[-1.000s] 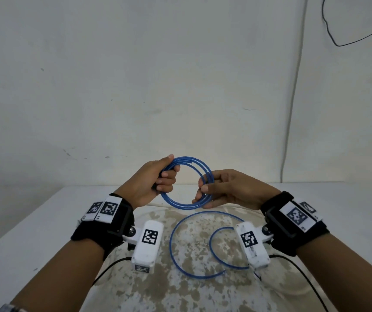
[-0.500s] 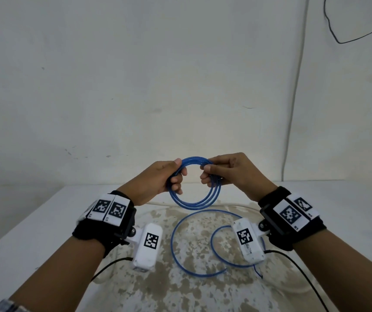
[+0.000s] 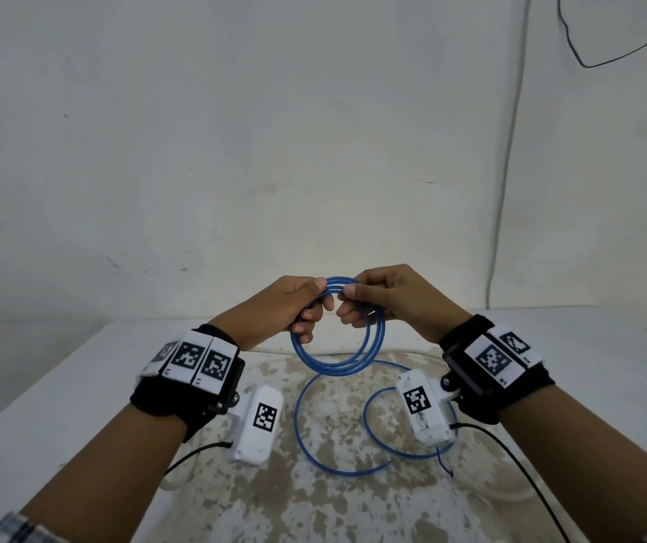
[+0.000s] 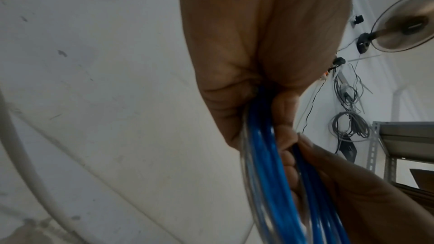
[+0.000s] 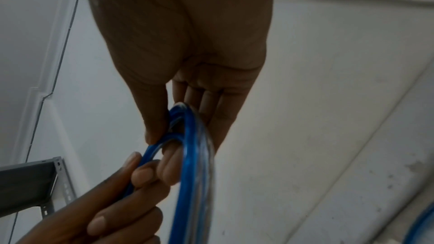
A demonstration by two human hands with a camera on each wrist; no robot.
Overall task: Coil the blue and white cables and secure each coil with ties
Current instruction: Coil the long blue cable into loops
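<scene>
A blue cable (image 3: 337,362) hangs as a coil of about three loops above the table, held at its top by both hands. My left hand (image 3: 306,307) grips the coil's upper left, fingers curled round the strands (image 4: 265,146). Close beside it, my right hand (image 3: 357,303) pinches the top strand between thumb and fingers (image 5: 169,136). The cable's loose tail (image 3: 314,436) lies in curves on the stained table (image 3: 353,503) below, ending near the right wrist camera. A white cable (image 3: 180,480) shows partly at the table's lower left; another stretch (image 4: 25,164) curves past in the left wrist view.
The white table's bare left part (image 3: 59,393) meets a plain wall behind. A thin black wire (image 3: 604,52) hangs on the wall at top right. In the left wrist view a fan (image 4: 408,23), hanging grey cables (image 4: 350,125) and a metal shelf (image 4: 404,144) stand off to the right.
Both hands have come together at the top of the coil. The right hand rose from the coil's right side to its top, laying another loop onto the coil.
</scene>
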